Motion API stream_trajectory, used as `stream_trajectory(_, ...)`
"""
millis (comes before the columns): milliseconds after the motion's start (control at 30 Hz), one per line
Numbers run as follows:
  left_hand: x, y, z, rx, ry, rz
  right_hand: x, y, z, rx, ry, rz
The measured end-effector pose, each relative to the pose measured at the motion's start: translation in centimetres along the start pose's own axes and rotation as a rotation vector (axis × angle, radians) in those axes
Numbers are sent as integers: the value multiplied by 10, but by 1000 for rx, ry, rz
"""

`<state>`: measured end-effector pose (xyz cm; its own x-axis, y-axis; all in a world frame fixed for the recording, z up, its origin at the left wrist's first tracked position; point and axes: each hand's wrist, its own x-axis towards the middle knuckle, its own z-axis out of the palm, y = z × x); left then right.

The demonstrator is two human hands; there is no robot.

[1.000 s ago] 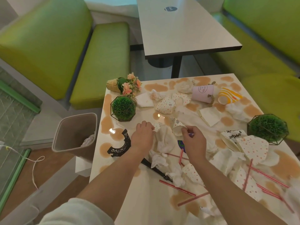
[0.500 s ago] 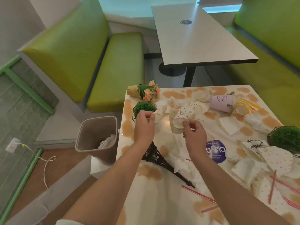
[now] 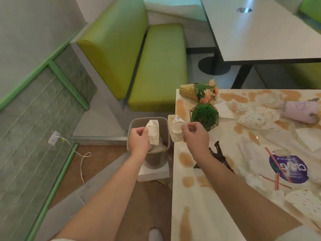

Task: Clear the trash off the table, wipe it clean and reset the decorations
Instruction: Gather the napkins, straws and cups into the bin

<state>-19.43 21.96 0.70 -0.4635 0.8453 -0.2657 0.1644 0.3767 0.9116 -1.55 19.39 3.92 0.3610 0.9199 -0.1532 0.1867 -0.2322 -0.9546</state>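
The left hand [image 3: 139, 142] pinches a crumpled dotted paper cup [image 3: 153, 134], now carried off the desk and held over the grey plastic bin [image 3: 132, 125]. The right hand [image 3: 195, 138] grips a second crushed dotted cup [image 3: 176, 130] at the stained cream desk [image 3: 191, 206] edge, just beside the bin. Bare floor lies left of the bin.

Two hands [image 3: 139, 140] [image 3: 196, 136] — two benches [image 3: 156, 66] [image 3: 311, 7] — two tables [image 3: 191, 206] [image 3: 260, 32].
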Motion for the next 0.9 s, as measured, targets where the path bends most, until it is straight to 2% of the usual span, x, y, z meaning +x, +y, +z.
stream_trajectory(167,37,-14,-25,103,-62,-85,8,5,47,-93,-26,46)
stream_trajectory(400,50,-30,-37,225,-163,-22,20,18,94,-177,-27,78)
stream_trajectory(500,49,-31,-36,242,-206,-3,22,27,105,-239,-163,197)
stream_trajectory(600,43,-27,-31,248,-243,16,17,32,99,-317,-254,279)
stream_trajectory(733,27,-17,-20,311,-268,70,8,27,81,-262,-198,221)
stream_trajectory(900,-5,1,5,326,-330,118,-1,9,38,-70,-134,125)
